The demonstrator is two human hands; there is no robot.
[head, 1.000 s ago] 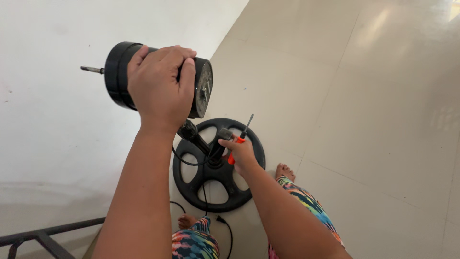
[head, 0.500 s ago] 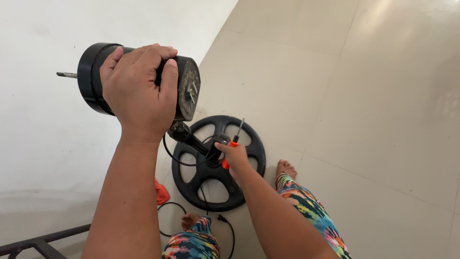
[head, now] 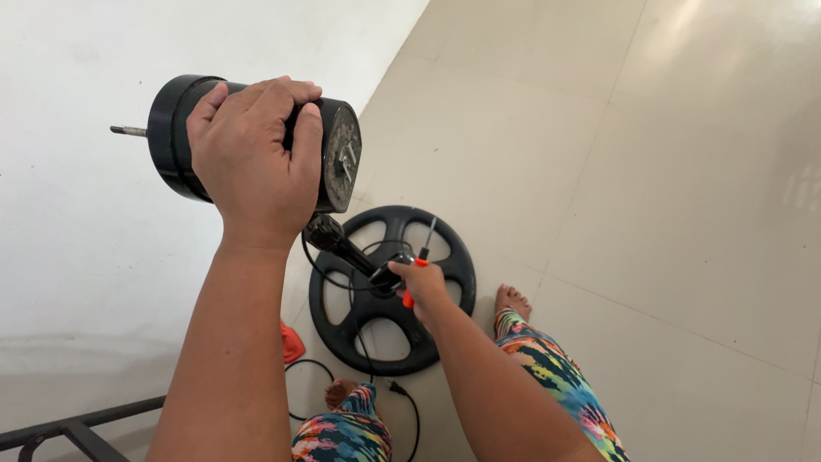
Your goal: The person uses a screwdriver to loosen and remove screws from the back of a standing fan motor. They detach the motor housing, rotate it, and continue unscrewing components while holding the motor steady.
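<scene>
Black fan motor (head: 256, 141) clamped in left hand (head: 256, 162); right hand (head: 421, 287) pinching orange screwdriver (head: 417, 272) w/ pole (head: 346, 248).

I note open tiled floor (head: 667, 171) right of the round black base (head: 453, 265); wall (head: 68, 239) closes the left, black cord (head: 410, 419) and dark frame (head: 77, 428) clutter the near floor

Bare forearms, no sleeves; multicoloured patterned trousers (head: 556, 385) on both legs; bare feet (head: 511, 299).
</scene>
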